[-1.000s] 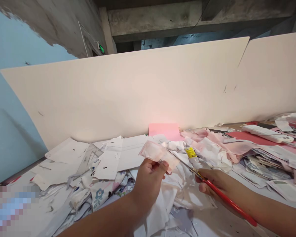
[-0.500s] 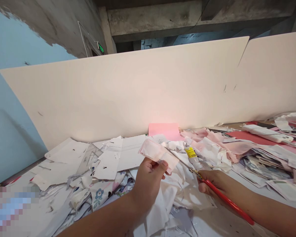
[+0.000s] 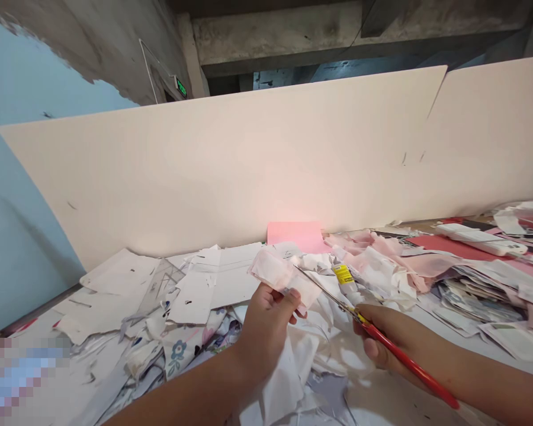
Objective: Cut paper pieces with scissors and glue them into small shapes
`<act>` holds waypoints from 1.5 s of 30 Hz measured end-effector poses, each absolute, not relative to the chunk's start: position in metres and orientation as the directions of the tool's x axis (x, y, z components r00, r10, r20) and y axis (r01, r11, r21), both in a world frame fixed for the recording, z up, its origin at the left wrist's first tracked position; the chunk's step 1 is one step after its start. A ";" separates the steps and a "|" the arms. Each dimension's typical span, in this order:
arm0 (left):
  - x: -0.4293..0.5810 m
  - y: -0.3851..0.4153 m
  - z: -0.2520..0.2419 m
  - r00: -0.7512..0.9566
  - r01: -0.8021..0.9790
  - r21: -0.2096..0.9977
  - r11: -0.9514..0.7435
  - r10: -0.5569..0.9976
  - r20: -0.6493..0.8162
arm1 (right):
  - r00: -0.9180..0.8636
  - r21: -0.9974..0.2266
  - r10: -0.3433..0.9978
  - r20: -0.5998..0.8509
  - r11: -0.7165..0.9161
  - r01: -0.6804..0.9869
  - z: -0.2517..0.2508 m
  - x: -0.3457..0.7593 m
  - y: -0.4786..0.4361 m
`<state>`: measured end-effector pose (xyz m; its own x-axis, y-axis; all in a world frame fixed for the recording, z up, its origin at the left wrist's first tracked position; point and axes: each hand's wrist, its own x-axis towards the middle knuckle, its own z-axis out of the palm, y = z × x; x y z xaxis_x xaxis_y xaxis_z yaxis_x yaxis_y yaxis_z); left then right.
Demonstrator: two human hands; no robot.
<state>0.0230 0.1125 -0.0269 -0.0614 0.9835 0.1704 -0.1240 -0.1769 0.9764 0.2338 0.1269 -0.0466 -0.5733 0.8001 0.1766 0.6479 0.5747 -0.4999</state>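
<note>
Two bare hands work over a heap of paper offcuts [image 3: 115, 331]. The left hand [image 3: 264, 331], fingers closed, pinches a pink-tinged paper scrap [image 3: 282, 277] at its 1 o'clock, wrist low. The right hand [image 3: 393, 337], arm entering from 3 o'clock, firmly grips red-handled scissors [image 3: 402, 355], their tips just beside the scrap. A yellow-labelled tube [image 3: 344, 279] lies at its 10 o'clock.

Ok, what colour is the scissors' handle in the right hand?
The scissors' handle is bright red, clearest in the head view.
</note>
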 end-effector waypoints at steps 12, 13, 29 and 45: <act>0.025 0.112 -0.029 -0.021 -0.050 0.976 -0.212 0.977 0.211 | -0.489 -0.491 0.847 0.207 0.522 0.698 -0.045 0.226 0.118; 0.025 0.112 -0.030 -0.018 -0.050 0.976 -0.213 0.977 0.212 | -0.487 -0.488 0.850 0.202 0.519 0.702 -0.044 0.226 0.118; 0.026 0.108 -0.032 0.014 -0.019 0.977 -0.212 0.977 0.213 | -0.485 -0.413 0.864 0.134 0.494 0.765 -0.041 0.230 0.123; 0.025 0.108 -0.032 0.122 -0.014 0.982 -0.189 0.974 0.189 | -0.504 -0.419 0.855 0.121 0.504 0.755 -0.042 0.228 0.126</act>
<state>0.0251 0.1083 -0.0325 0.1222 0.9743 0.1892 -0.0136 -0.1889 0.9819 0.2280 0.1260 -0.0417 -0.5040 0.8551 0.1214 0.7550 0.5045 -0.4189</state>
